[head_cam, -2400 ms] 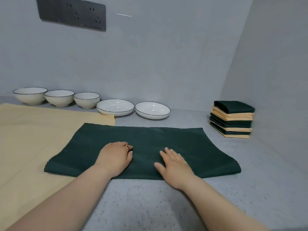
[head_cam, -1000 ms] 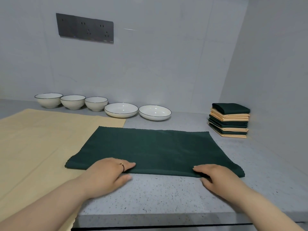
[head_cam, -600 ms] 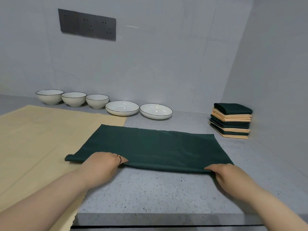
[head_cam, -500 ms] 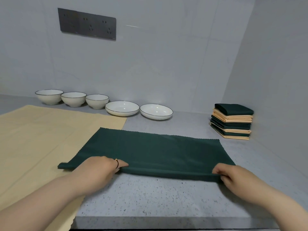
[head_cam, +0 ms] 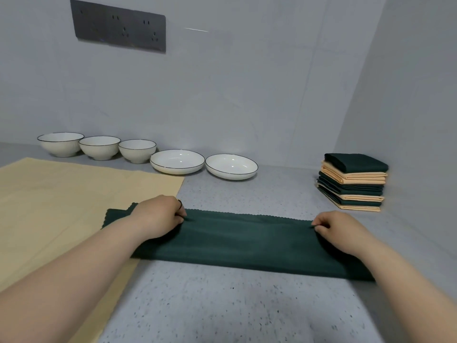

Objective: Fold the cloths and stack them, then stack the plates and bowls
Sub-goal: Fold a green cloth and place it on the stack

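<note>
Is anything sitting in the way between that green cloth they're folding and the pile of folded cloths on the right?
Nothing visible. Only bare counter lies between the green cloth and the pile.

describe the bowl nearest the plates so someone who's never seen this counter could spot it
Look below the dark socket panel on the back wall: a row of white, dark-rimmed dishes lines the counter. Three deep bowls stand on the left, two shallow plates on the right. It is the third bowl from the left, the only one with a plate beside it.
</note>
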Tool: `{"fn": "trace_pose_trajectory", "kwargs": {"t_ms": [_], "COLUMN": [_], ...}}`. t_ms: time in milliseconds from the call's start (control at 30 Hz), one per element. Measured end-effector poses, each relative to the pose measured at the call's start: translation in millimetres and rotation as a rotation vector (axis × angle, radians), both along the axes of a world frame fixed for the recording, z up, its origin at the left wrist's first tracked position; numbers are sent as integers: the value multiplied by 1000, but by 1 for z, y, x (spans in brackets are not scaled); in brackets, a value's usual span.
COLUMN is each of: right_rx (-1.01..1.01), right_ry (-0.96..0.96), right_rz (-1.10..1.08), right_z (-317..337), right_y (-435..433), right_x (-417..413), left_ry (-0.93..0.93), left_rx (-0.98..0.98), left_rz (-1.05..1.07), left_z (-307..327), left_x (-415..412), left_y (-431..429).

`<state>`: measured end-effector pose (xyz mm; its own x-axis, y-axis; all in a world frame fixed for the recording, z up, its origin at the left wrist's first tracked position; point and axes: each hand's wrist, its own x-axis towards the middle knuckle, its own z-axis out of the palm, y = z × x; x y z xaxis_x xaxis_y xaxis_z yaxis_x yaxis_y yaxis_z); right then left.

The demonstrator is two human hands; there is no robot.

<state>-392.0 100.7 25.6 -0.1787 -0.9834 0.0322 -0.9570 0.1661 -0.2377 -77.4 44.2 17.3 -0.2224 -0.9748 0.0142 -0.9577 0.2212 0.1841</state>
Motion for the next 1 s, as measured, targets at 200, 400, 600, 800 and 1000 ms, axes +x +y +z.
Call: {"fn": "trace_pose_trajectory", "kwargs": {"t_ms": [200,400,600,800,1000], "right_rx": [22,-14,-69,-117,-157], "right_ry": [73,95,130,155,147], "right_rz": [-53,-99,-104,-93,-74], "right_z": [-16,-30,-38,-45,-50], "right_y": [-33,-51,-61,-64,-63], "right_x": [1,-5,-5,-4,-4], "left_ry": [-51,-50,-84,-54,-126], "left_rx": [3,-39,-127,-158,-73], "left_rz": [32,-6,-7,-9,-55], "left_z": [-18,-26,-34,-38,-33], "left_x": [-14,-16,-17,-19,-22], "left_y": [-34,-53,-60,-62,-54]}}
